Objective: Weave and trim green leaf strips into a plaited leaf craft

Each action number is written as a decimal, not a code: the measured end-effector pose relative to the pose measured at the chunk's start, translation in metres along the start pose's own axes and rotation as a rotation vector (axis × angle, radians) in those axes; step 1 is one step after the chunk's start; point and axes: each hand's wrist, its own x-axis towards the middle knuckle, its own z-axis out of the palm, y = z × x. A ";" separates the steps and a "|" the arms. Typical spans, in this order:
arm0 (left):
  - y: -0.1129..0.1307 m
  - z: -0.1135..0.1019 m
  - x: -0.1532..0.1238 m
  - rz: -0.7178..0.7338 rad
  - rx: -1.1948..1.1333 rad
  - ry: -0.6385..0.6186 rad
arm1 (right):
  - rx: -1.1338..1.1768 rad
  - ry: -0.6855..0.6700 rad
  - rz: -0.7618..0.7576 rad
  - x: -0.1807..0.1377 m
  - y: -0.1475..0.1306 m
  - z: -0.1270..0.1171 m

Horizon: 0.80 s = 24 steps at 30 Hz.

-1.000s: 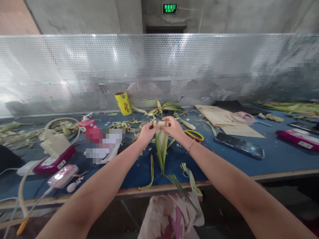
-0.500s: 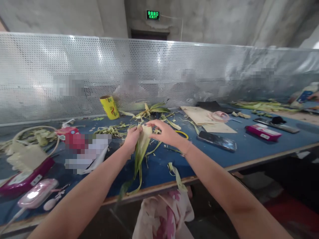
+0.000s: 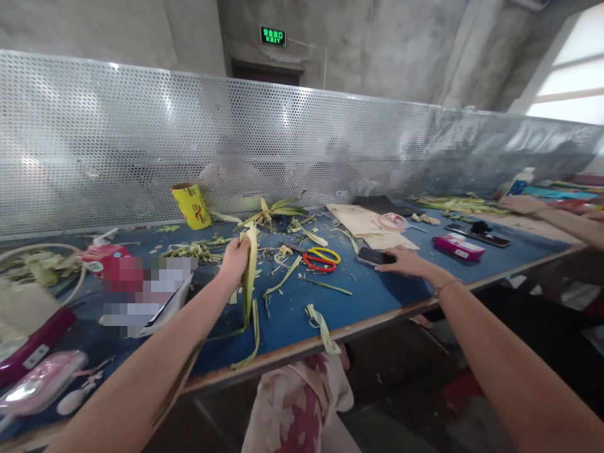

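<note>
Long green-and-cream plant leaf strips [image 3: 250,264] stand up out of my left hand [image 3: 236,258], pinched between closed fingers. Their lower ends trail down toward the table's front edge. Farther right, my right hand [image 3: 403,261] is over the right end of a dark smartphone [image 3: 370,256], with the thumb and fingers around its sides. That hand covers much of the phone, which appears to rest on the table. Between my hands lie red-and-yellow-handled scissors [image 3: 321,259], with leaf scraps around them. A curled pale strip [image 3: 323,328] lies by the front edge.
A yellow roll [image 3: 191,206] stands near the perforated metal screen [image 3: 283,138]. Brown sheets [image 3: 352,221] with a pink tape roll [image 3: 391,221] lie beyond the phone. A magenta box [image 3: 458,247] is to the right. Another person's arm [image 3: 561,217] reaches in at far right.
My right hand has left the leaf strips and moved right onto the smartphone. My left hand keeps hold of the strips. The scissors now show fully, and the view has turned right.
</note>
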 end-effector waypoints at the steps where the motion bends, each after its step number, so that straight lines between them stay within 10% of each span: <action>1: 0.000 0.000 0.000 0.003 -0.001 -0.002 | 0.015 -0.024 -0.017 0.001 -0.002 -0.002; 24: 0.005 -0.001 -0.001 0.004 -0.090 -0.034 | 0.595 0.204 0.169 -0.013 0.009 0.010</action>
